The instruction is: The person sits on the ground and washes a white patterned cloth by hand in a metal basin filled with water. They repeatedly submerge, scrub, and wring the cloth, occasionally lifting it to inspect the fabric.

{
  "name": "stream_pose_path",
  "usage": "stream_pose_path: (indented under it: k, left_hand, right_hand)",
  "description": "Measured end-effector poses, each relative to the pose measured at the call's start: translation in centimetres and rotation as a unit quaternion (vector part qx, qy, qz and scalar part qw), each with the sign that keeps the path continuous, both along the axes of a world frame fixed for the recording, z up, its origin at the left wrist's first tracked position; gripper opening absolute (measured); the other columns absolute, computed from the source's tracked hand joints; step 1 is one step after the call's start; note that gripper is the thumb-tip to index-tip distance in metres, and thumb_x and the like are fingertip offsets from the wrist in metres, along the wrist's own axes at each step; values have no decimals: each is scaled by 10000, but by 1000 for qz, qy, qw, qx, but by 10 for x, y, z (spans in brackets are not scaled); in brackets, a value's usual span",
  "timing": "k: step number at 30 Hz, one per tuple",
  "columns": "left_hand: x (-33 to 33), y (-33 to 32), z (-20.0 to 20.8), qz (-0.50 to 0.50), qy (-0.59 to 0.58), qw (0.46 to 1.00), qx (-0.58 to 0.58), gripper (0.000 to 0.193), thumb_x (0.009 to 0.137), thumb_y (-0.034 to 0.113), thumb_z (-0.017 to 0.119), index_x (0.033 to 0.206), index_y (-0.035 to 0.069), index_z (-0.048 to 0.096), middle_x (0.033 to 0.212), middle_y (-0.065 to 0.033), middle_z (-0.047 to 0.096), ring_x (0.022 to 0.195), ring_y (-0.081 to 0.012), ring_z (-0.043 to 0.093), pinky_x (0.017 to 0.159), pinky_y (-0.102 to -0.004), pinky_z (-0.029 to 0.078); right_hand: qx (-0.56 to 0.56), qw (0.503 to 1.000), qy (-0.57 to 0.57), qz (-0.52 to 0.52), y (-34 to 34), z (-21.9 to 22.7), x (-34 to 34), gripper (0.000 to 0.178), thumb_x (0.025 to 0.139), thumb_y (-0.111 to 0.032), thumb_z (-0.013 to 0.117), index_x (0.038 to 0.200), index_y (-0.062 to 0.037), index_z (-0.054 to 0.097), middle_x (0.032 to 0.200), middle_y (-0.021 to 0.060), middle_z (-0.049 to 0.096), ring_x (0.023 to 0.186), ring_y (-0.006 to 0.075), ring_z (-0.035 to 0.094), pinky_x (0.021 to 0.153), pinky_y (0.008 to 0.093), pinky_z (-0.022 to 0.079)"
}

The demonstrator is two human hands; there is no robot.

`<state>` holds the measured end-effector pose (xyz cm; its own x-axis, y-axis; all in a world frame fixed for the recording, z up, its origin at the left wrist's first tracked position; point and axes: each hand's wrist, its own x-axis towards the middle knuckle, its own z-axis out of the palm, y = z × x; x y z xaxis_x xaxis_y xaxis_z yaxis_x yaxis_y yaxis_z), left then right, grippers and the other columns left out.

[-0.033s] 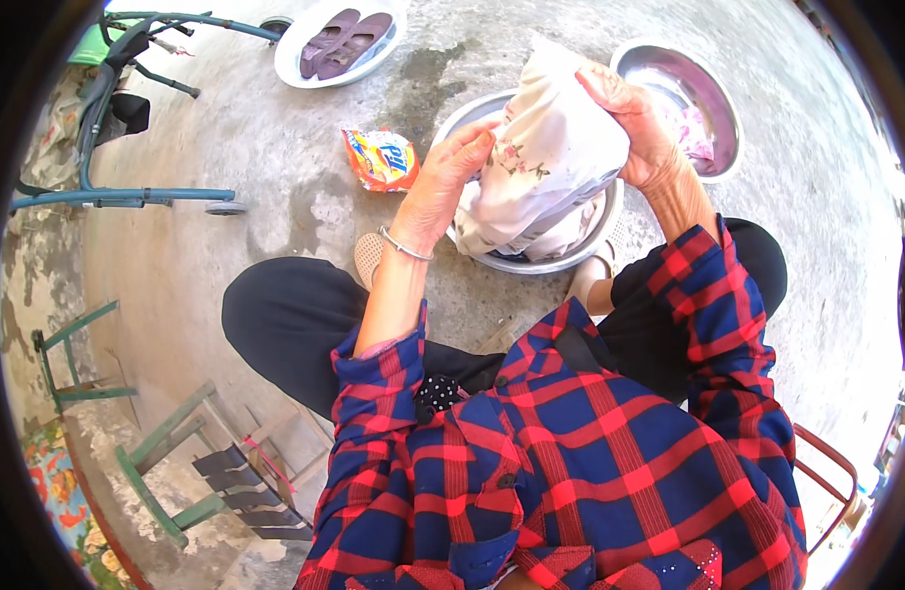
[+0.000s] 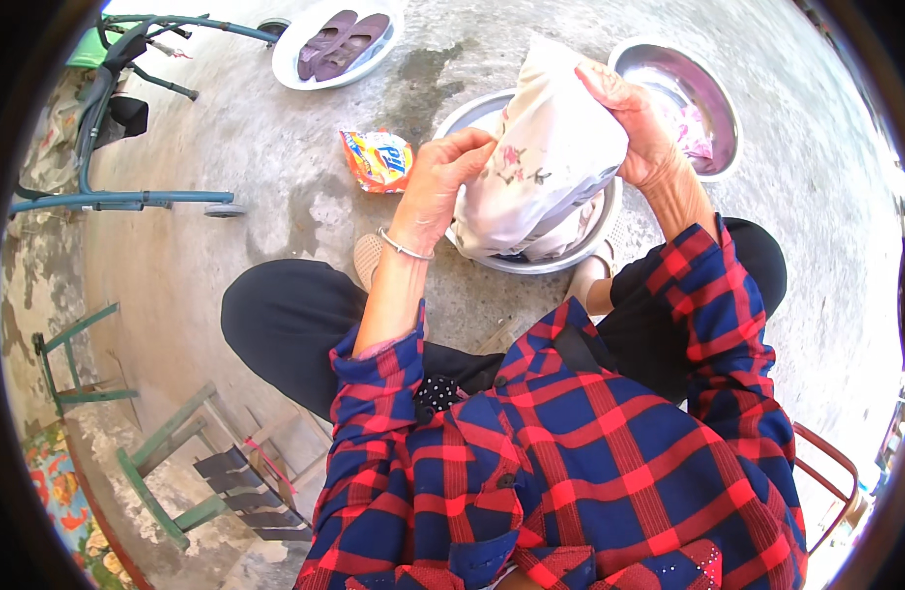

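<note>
- Concrete floor (image 2: 275, 216): rough, grey, damp-stained; it carries every vessel here.
- White cloth (image 2: 546, 167): a soft, limp garment with faint floral print, held bunched above the metal basin (image 2: 531, 264) at your 12 o'clock. Judged wet, so heavier than it looks and likely slippery; take it by gathered folds, not a single edge.
- Second metal basin (image 2: 708, 108), at 1 o'clock: shiny, round, holding pinkish cloth.
- White bowl (image 2: 305, 69), at 11 o'clock: holds a pair of dark shoes.
- Your right hand (image 2: 639, 123): grip closed on the cloth's upper end.
- Your left hand (image 2: 442, 182): fingers pinching the cloth's left side.
- Orange detergent packet (image 2: 379, 159): crinkled, light, lying at 11 o'clock.
</note>
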<state>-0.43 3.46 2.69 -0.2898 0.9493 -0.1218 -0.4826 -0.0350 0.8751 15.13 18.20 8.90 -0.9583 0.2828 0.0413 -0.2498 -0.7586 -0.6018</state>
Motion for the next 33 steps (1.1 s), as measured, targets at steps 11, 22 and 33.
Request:
stream_pose_path:
  k: [11,22,33]
  left_hand:
    - [-4,-24,49,196,-53,978,57,52,817,77,560,804,33,583,782,-1,580,728,-71,538,687,-206,434]
    - [-7,-28,48,305,105,945,50,22,769,26,596,767,10,611,708,19,543,644,-52,485,601,-185,385]
    - [-11,-33,71,324,362,865,125,70,759,27,518,699,15,552,1019,-146,571,962,-196,529,869,-289,403]
  right_hand:
    - [-51,977,-164,-123,13,-6,0,214,879,-135,512,1032,6,560,907,85,614,781,141,616,701,263,536]
    - [24,980,-175,-95,15,-5,0,216,861,-142,543,1020,3,560,909,72,609,788,127,608,708,252,526]
    - [262,910,-273,-168,15,10,3,194,807,-167,598,922,-11,616,798,28,621,699,78,579,610,206,457]
